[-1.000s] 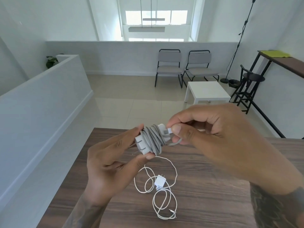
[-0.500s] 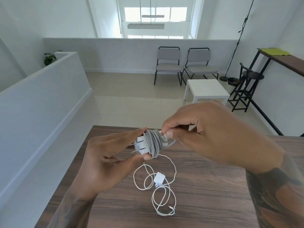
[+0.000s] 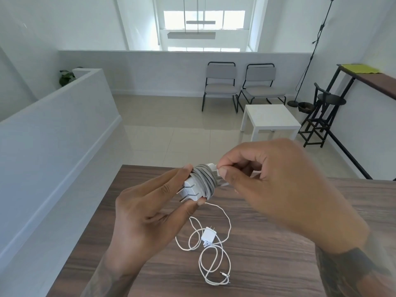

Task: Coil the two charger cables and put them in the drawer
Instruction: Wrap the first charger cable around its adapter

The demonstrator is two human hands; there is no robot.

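My left hand (image 3: 150, 213) holds a white charger plug (image 3: 191, 188) with a grey cable (image 3: 204, 181) wound tightly around it, prongs pointing left. My right hand (image 3: 276, 185) pinches the cable's white end connector (image 3: 216, 169) against the top right of the coil. Both hands hover above the dark wooden table (image 3: 267, 264). A second charger, a small white plug (image 3: 208, 234) with a thin white cable (image 3: 214, 260), lies in loose loops on the table below my hands. No drawer is in view.
The table's far edge runs just behind my hands, its left edge beside a white half wall (image 3: 55, 129). Beyond stand two grey chairs (image 3: 240, 84), a low white table (image 3: 271, 118), black stools (image 3: 321, 112) and a high side table (image 3: 368, 78).
My right hand has shifted from wrapping around the coil to pinching the connector at its top. The wound charger has tilted a little, and the view has dipped slightly.
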